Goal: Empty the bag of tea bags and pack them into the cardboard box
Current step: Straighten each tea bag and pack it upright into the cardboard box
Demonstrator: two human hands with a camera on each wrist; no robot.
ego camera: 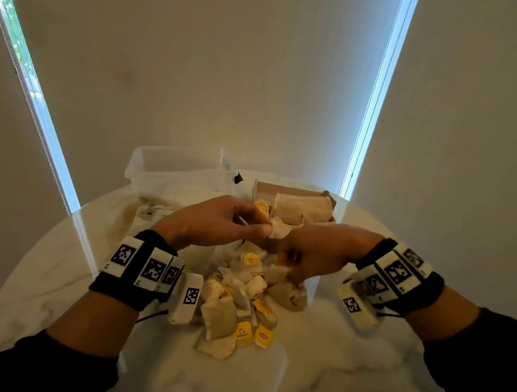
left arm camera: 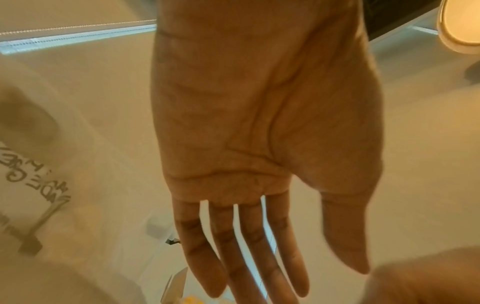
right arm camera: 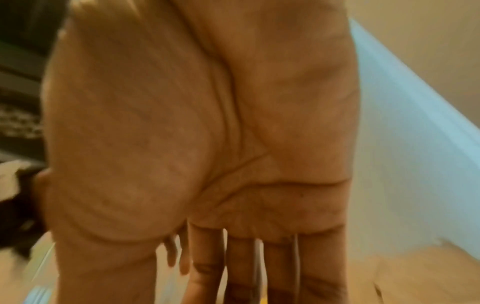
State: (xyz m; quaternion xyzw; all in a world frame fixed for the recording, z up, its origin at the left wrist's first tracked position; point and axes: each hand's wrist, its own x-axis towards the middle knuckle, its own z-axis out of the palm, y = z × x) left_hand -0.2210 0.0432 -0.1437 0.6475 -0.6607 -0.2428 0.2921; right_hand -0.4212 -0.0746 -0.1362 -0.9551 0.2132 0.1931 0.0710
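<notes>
Dark sleeves cover both arms at the bottom corners of the head view. Each wrist wears a black band with black-and-white square tags.

Just past the bands, in the middle of the head view, a pile of small white paper tea bags with yellow tags (ego camera: 238,300) lies on the round white table (ego camera: 347,352).

The left hand (ego camera: 219,220) reaches across from the left, above the far end of the pile. Its palm faces down and its back faces the camera. In the left wrist view the left hand (left arm camera: 259,133) has straight fingers (left arm camera: 226,246), a little apart, and the thumb sticks out to the side. It holds nothing. In the head view its fingertips are right next to one white tea bag at the near edge of the box. I cannot tell if they touch it.

The right hand (ego camera: 314,253) comes in from the right, just beside the left hand. It tips down, so its fingers point into the pile. The right wrist view is blurry. It shows the right hand (right arm camera: 207,144) with straight fingers (right arm camera: 207,257) close together. Their tips are cut off at the bottom edge there.

The small brown cardboard box (ego camera: 294,190) sits open behind the hands, just past the pile. White tea bags already stand packed inside it.

A see-through plastic bag with a label (ego camera: 147,211) lies flat on the table at the left, beside the left hand. Behind it, at the upper left of the table, stands a clear plastic tub (ego camera: 174,172).
</notes>
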